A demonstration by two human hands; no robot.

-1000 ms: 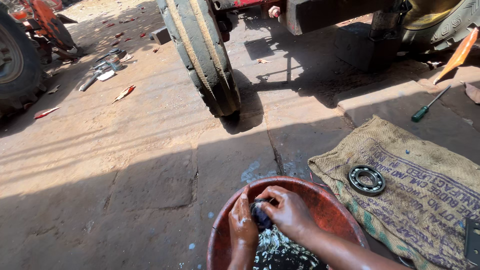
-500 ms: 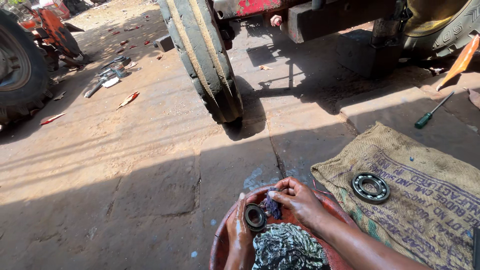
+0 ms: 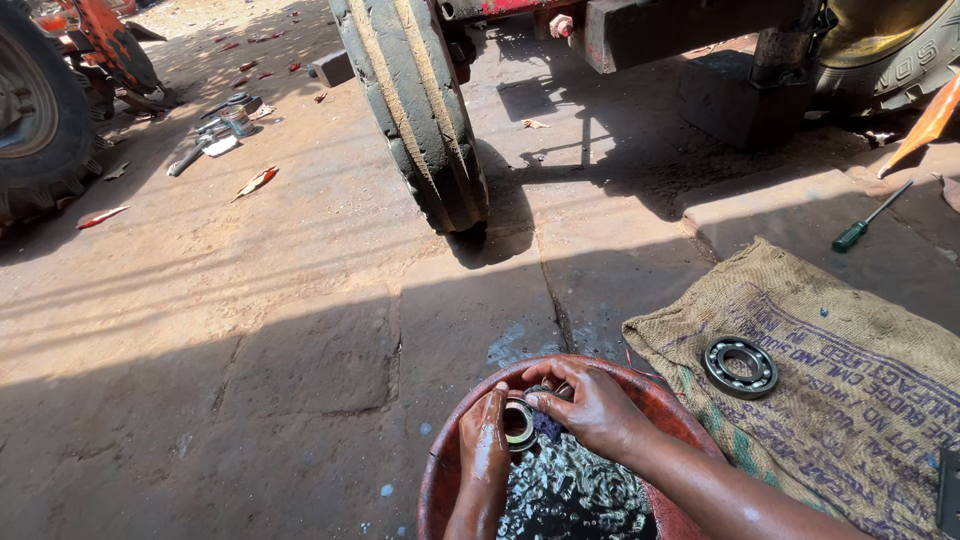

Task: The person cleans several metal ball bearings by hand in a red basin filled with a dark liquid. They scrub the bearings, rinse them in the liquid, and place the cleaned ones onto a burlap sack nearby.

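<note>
My left hand [image 3: 484, 442] holds a small round metal bearing [image 3: 518, 423] above a red basin [image 3: 664, 398] of dark, glinting liquid at the bottom of the view. My right hand [image 3: 590, 405] presses a small dark cloth or brush against the bearing's side. Both hands are wet. A larger ring bearing [image 3: 740, 366] lies flat on a burlap sack [image 3: 850, 400] to the right of the basin, apart from my hands.
A narrow tractor tyre [image 3: 415, 110] stands on the stone paving ahead, with a vehicle frame behind it. A green-handled screwdriver [image 3: 868, 221] lies at the right. Another big tyre [image 3: 35, 110] is at the far left, with tools and scraps [image 3: 215, 130] scattered near it.
My hands lifted the bearing out of the liquid and now hold it above the basin. The view has tilted slightly, so the basin sits lower in the picture.
</note>
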